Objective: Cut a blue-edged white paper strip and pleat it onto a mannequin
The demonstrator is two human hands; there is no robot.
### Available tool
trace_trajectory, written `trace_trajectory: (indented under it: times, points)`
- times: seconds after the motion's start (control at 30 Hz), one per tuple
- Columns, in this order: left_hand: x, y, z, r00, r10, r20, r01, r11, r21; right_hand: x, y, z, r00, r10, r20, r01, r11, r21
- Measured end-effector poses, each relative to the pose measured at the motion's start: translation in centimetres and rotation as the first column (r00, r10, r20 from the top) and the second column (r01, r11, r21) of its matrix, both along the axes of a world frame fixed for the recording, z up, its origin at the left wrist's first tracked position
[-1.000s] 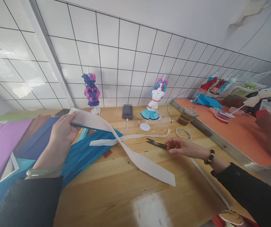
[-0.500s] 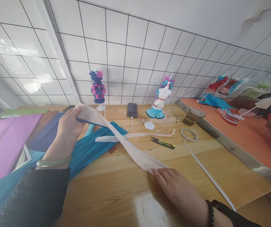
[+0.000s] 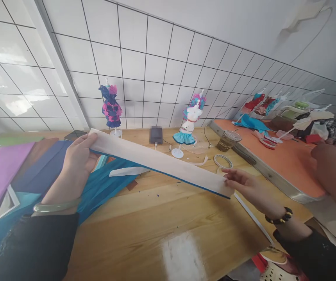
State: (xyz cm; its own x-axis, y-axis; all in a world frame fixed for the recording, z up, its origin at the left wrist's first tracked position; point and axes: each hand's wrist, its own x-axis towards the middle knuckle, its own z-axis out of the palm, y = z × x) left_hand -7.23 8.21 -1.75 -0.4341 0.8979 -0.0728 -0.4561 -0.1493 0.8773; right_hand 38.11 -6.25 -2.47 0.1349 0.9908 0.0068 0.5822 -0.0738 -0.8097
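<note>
A long white strip with a blue edge point(image 3: 162, 161) is stretched between my two hands above the wooden table. My left hand point(image 3: 81, 154) pinches its far left end between thumb and fingers. At the lower right end, my right hand point(image 3: 245, 187) grips the strip with thumb and fingertips. Below the strip lies crumpled teal-blue crepe paper point(image 3: 109, 187), with a loose white strip point(image 3: 128, 171) on top of it. A roll of white tape point(image 3: 223, 160) rests just beyond my right hand, and its unrolled length point(image 3: 254, 218) runs toward the table's right edge.
Two small dressed mannequins point(image 3: 111, 105) point(image 3: 193, 117) stand near the tiled wall, a black device point(image 3: 156, 134) between them. A plastic cup point(image 3: 229, 139) is by the orange table point(image 3: 285, 168). Coloured paper sheets point(image 3: 6, 168) lie left. A co-worker's arm point(image 3: 335, 171) reaches in at right.
My right hand has risen and moved right with the strip's end. The twisted strip is now flat and taut, its blue edge showing. The view has shifted, and the scissors are no longer visible.
</note>
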Motion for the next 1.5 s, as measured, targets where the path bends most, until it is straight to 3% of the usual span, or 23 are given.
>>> trace_trajectory:
  times: [0.2, 0.57, 0.83, 1.0, 1.1, 1.2, 1.37, 1.5]
  points:
    - [2.8, -0.4, -1.6, 0.984, -0.176, -0.036, 0.173, 0.982, -0.078, 4.5, 0.5, -0.7, 0.990, -0.127, -0.068, 0.125, 0.992, -0.025]
    - [5.6, -1.1, -4.6, 0.910, -0.359, -0.207, 0.322, 0.927, -0.193, 8.8, 0.4, -1.7, 0.971, -0.139, 0.193, 0.136, 0.990, 0.031]
    - [6.9, -2.0, -4.7, 0.828, -0.499, -0.254, 0.455, 0.864, -0.215, 10.2, 1.4, -2.7, 0.903, -0.202, 0.380, 0.172, 0.979, 0.112]
    - [7.9, -3.1, -4.2, 0.736, -0.590, -0.333, 0.538, 0.808, -0.242, 9.0, 4.2, -2.2, 0.857, -0.219, 0.467, 0.139, 0.970, 0.200]
    - [8.5, -4.0, -3.7, 0.576, -0.642, -0.506, 0.592, 0.755, -0.284, 6.5, 7.0, -0.8, 0.878, -0.165, 0.450, 0.072, 0.974, 0.216]
    - [9.1, -4.7, -3.4, 0.453, -0.680, -0.577, 0.638, 0.699, -0.323, 3.1, 9.9, 2.3, 0.920, -0.044, 0.390, -0.044, 0.976, 0.212]
    - [9.7, -5.1, -3.3, 0.412, -0.687, -0.598, 0.699, 0.660, -0.276, -1.9, 14.4, 9.0, 0.969, 0.022, 0.244, -0.114, 0.922, 0.370]
    - [9.8, -5.1, -3.5, 0.367, -0.667, -0.648, 0.671, 0.673, -0.311, -4.7, 17.4, 12.3, 0.971, 0.103, 0.215, -0.186, 0.892, 0.411]
